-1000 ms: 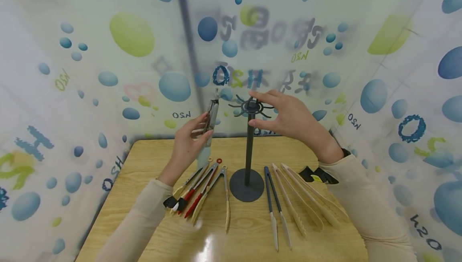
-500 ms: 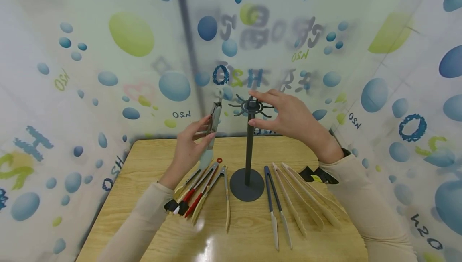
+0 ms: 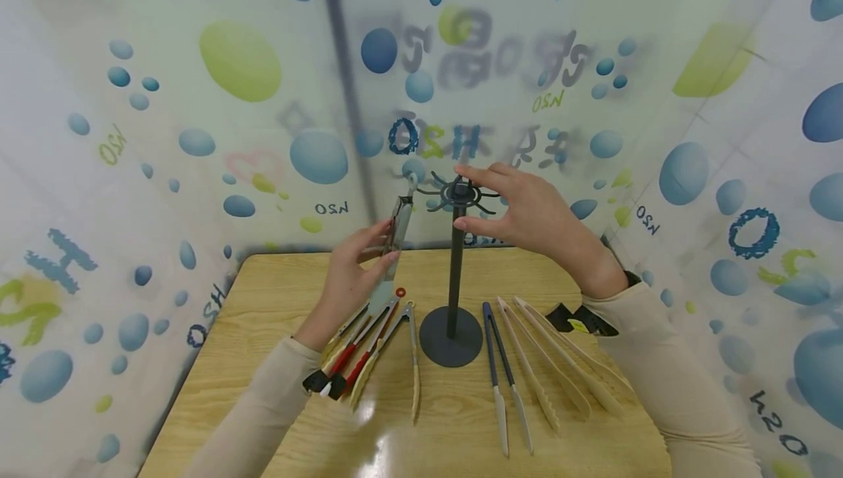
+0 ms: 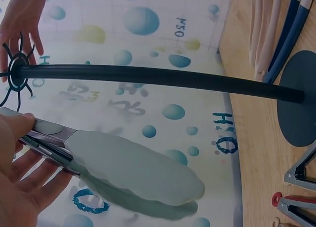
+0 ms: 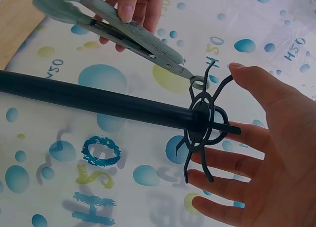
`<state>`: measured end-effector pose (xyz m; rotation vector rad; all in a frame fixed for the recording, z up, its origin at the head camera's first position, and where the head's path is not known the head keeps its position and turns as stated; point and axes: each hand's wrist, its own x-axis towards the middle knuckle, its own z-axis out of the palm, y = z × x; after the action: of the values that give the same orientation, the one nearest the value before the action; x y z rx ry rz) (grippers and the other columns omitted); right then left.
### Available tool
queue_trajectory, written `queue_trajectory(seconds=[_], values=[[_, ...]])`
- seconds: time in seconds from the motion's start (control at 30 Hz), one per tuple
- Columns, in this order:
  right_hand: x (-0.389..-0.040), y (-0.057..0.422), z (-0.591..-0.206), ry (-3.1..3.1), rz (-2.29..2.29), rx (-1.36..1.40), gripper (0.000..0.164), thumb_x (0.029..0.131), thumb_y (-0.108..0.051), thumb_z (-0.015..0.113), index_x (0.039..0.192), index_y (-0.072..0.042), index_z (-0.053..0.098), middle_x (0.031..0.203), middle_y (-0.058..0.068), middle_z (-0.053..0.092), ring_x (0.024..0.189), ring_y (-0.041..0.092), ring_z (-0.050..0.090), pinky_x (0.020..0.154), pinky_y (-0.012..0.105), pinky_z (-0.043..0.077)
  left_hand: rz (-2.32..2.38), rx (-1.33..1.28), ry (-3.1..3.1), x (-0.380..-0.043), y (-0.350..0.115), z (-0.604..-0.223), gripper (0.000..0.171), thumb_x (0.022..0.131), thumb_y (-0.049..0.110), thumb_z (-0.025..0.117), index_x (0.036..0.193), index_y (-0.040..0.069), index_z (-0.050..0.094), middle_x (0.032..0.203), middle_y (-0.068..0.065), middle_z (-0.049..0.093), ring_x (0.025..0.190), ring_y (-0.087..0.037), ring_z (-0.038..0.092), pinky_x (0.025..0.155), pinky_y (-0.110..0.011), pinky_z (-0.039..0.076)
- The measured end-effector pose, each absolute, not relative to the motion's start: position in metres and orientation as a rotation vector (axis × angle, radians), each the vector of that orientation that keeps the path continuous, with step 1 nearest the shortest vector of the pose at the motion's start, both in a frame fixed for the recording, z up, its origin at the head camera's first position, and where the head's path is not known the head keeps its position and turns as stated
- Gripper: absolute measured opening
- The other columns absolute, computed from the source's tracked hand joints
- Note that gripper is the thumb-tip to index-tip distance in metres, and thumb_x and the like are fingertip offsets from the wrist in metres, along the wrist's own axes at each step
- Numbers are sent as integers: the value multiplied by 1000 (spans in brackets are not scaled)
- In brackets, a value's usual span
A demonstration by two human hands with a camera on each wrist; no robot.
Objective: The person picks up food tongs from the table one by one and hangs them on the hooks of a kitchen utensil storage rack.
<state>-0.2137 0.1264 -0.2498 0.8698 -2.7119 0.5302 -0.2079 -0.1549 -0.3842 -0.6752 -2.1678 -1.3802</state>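
Observation:
My left hand (image 3: pixel 352 269) pinches a pair of kitchen tongs (image 3: pixel 400 225) between thumb and fingers, by the metal handle. Its pale green scalloped heads (image 4: pixel 136 165) point down, lying nearly together. At the top end, the tongs' pull ring (image 5: pixel 198 82) overlaps one hook of a dark utensil stand (image 3: pixel 456 273). The stand is a round base, an upright pole and a crown of curved hooks (image 3: pixel 459 195). Around the crown from the right is my right hand (image 3: pixel 530 207), fingers spread and fairly straight. In the right wrist view its thumb tip (image 5: pixel 237 69) meets a hook's end.
On the wooden table (image 3: pixel 276 280), several tongs lie left of the stand's base, among them red-handled tongs (image 3: pixel 358 361). To the right lie dark blue tongs (image 3: pixel 490 346) and beige tongs (image 3: pixel 536 364). A patterned curtain (image 3: pixel 263 134) encloses the table's back and sides.
My left hand has moved slightly right with the tongs, tilting them so that the ring end comes up to the stand's hooks. The right hand has stayed in place.

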Motion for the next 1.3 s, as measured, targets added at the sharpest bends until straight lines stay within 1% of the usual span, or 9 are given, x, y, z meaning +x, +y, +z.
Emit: queue_trajectory(seconds=[0.13, 0.2, 0.33, 0.47, 0.67, 0.93, 1.13, 1.3], values=[[-213, 126, -250, -2700, 525, 870, 78, 85, -52, 73, 152, -33, 39, 138, 8, 58, 114, 29, 64, 87, 50, 53, -1396, -693, -2150, -207, -152, -386, 55, 86, 0, 74, 138, 1, 56, 127, -23, 65, 104, -38, 70, 82, -48, 60], [-213, 126, -250, -2696, 520, 870, 78, 85, -52, 73, 152, -33, 39, 137, 8, 58, 113, 28, 64, 86, 50, 54, -1389, -695, -2150, -207, -151, -386, 55, 86, -1, 73, 138, 1, 56, 127, -23, 65, 103, -37, 70, 81, -46, 60], [-213, 126, -250, -2693, 519, 872, 78, 85, -52, 73, 152, -33, 39, 137, 8, 58, 113, 28, 64, 86, 49, 54, -1384, -693, -2150, -206, -151, -387, 54, 87, 2, 73, 138, 4, 57, 125, -21, 66, 102, -35, 70, 82, -44, 61], [-213, 127, -250, -2694, 526, 877, 78, 85, -51, 74, 152, -33, 39, 137, 8, 58, 113, 28, 64, 86, 49, 54, -1397, -705, -2141, -205, -151, -387, 53, 87, 3, 73, 138, 6, 58, 126, -20, 66, 102, -35, 70, 82, -45, 61], [-213, 127, -250, -2694, 531, 877, 78, 85, -51, 74, 152, -33, 38, 137, 8, 58, 111, 28, 64, 85, 49, 53, -1401, -690, -2179, -203, -149, -388, 54, 88, 5, 72, 140, 7, 56, 129, -19, 65, 107, -33, 70, 83, -44, 60], [-213, 126, -251, -2699, 546, 860, 78, 84, -51, 74, 152, -34, 39, 136, 7, 58, 110, 28, 65, 83, 48, 54, -1441, -709, -2164, -204, -145, -390, 54, 87, 1, 72, 139, 3, 56, 130, -21, 64, 107, -37, 69, 83, -49, 60], [-213, 127, -251, -2694, 554, 867, 78, 85, -50, 74, 152, -33, 39, 137, 8, 58, 112, 29, 64, 84, 49, 54, -1451, -710, -2169, -205, -145, -393, 55, 88, 3, 72, 140, 7, 56, 130, -18, 65, 107, -34, 70, 84, -46, 60], [-214, 127, -252, -2682, 563, 875, 78, 85, -50, 74, 152, -32, 39, 136, 8, 58, 111, 29, 65, 84, 49, 54, -1460, -725, -2168, -206, -143, -394, 55, 88, 5, 73, 140, 9, 56, 130, -18, 65, 107, -34, 70, 84, -46, 60]])
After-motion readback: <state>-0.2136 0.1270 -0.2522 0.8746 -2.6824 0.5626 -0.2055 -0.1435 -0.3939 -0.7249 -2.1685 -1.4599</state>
